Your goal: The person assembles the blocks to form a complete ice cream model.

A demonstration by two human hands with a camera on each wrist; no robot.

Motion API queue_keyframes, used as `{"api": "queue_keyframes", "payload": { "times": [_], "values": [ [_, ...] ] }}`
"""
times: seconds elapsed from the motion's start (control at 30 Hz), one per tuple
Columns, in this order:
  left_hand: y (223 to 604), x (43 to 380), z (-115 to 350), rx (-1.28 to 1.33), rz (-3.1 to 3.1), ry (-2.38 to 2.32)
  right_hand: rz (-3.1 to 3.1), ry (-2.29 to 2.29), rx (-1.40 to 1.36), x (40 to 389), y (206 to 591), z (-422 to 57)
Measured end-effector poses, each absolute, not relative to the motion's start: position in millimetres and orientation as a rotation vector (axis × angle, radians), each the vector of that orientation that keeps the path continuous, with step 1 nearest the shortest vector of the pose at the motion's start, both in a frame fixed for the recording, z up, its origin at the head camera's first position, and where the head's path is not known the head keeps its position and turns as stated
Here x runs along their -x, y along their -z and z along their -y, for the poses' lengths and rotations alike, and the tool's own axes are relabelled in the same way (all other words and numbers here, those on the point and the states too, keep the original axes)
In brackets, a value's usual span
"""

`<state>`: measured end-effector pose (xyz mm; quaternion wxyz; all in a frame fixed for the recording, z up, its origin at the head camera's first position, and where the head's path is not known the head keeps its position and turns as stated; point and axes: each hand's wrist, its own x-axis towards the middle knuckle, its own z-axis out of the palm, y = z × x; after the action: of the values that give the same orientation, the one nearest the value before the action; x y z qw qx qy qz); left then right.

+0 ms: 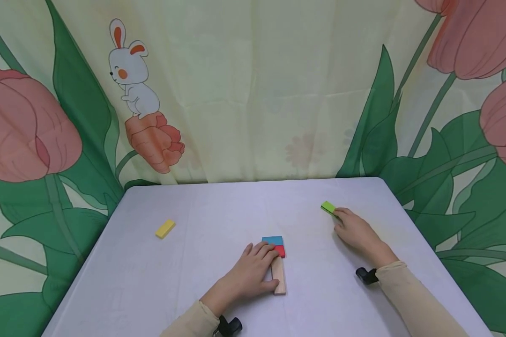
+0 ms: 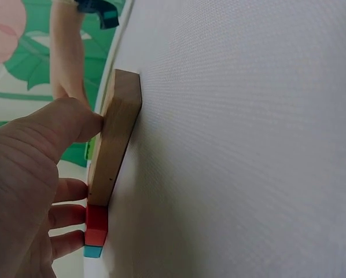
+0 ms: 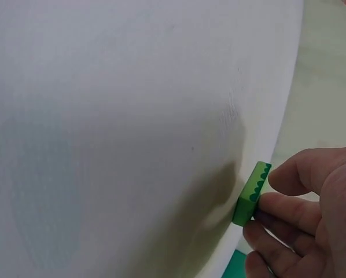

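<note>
On the white table, my left hand (image 1: pixel 251 273) rests along a row of blocks, its fingers spread. The thumb touches the near part of a plain wooden block (image 1: pixel 279 281). Its other fingertips lie at a red block (image 1: pixel 281 251) and a blue block (image 1: pixel 273 240), which sit end to end beyond the wooden one; the hand covers part of the row. Farther right, my right hand (image 1: pixel 356 232) has its thumb and fingertips at one end of a green block (image 3: pixel 251 196) with a dark green scalloped edge. That block points up and left from the fingers in the head view.
A yellow block (image 1: pixel 165 229) lies by itself on the left of the table (image 1: pixel 219 206). Behind the far edge hangs a curtain (image 1: pixel 253 93) printed with tulips and a rabbit. A black wrist camera (image 1: pixel 366 276) is strapped at the right wrist, another (image 1: pixel 229 326) at the left.
</note>
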<state>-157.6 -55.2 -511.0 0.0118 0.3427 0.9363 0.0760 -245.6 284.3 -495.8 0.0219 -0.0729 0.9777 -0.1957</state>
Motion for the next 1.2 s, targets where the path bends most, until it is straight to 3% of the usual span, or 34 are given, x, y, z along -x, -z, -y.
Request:
{"api": "queue_keyframes", "payload": {
  "times": [1.2],
  "values": [
    [514.6, 159.6, 55.4, -1.047, -2.911, -0.253, -2.992, 0.654, 0.407, 244.7, 499.2, -238.7]
  ]
}}
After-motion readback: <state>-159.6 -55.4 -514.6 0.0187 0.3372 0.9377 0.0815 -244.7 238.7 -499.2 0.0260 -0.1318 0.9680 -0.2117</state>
